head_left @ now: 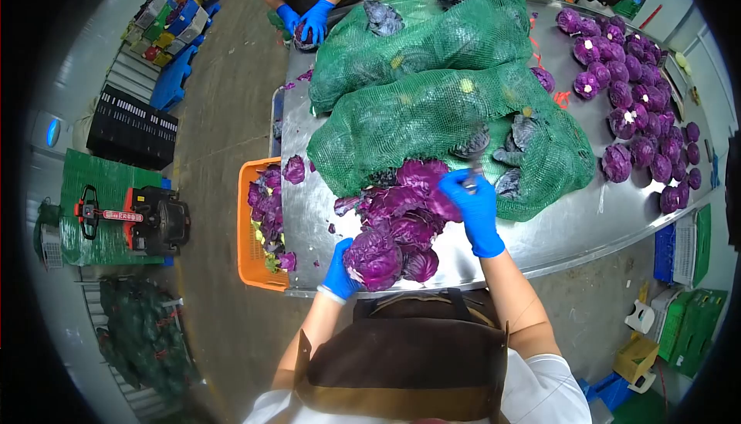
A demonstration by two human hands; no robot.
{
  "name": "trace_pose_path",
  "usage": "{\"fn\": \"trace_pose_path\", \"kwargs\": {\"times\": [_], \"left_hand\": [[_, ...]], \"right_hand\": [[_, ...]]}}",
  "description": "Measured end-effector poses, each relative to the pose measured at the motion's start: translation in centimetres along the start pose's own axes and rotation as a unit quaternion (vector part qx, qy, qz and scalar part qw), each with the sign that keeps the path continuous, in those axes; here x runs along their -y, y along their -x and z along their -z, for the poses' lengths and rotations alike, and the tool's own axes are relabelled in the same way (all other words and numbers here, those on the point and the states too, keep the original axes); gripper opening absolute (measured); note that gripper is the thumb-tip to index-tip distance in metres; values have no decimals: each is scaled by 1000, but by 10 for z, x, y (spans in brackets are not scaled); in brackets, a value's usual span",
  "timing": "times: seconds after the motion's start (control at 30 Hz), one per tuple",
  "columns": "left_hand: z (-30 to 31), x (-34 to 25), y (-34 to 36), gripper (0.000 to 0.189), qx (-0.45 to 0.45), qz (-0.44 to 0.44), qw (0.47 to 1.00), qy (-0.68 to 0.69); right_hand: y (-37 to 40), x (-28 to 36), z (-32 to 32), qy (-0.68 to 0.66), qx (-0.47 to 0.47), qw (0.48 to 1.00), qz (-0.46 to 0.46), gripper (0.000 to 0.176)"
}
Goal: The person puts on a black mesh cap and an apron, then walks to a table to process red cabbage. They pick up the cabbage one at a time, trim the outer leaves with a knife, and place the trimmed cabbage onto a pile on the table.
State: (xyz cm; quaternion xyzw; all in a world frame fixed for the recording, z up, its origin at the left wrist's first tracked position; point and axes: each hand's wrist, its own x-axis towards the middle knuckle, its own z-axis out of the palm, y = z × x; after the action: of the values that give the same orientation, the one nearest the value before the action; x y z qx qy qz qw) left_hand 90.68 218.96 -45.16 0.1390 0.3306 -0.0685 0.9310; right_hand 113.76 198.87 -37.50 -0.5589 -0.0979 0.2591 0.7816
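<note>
My left hand (340,271), in a blue glove, holds a purple cabbage (373,257) at the table's near edge. Raised to the right of it is my right hand (474,202), also gloved, its fingers closed round a small tool (470,181) whose upper part is blurred. Loose purple leaves (395,202) and another cabbage (419,263) lie between my hands. Just beyond them, green mesh sacks (401,127) full of cabbages rest on the metal table (540,250), with some dark leaves on top.
An orange crate (248,258) of leaves stands at the table's left side. Many purple cabbages (644,150) cover its right end. Across the table, a co-worker's blue-gloved hands (315,20) touch a cabbage. A red and black pallet truck (154,219) stands on the floor at left.
</note>
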Motion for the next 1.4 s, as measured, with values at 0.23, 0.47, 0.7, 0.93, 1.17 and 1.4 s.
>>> {"fn": "trace_pose_path", "kwargs": {"times": [0.23,0.47,0.7,0.93,1.17,1.4], "left_hand": [[-5,6,-12,57,-2,60,998,-26],[-8,25,-12,53,-60,-28,993,-100],[-16,26,-10,47,-55,-15,997,-58],[-50,19,-1,55,46,-18,999,18],[-74,76,-33,68,49,91,963,-248],[-122,77,-102,64,131,-421,263,-858]], "right_hand": [[39,-29,-39,310,291,891,162,47],[49,-40,-40,507,335,757,241,37],[37,-80,-18,120,170,976,69,13],[20,-38,18,86,169,980,-61,62],[90,-103,105,-256,11,917,-307,53],[177,-97,234,-276,-267,922,-46,74]]}}
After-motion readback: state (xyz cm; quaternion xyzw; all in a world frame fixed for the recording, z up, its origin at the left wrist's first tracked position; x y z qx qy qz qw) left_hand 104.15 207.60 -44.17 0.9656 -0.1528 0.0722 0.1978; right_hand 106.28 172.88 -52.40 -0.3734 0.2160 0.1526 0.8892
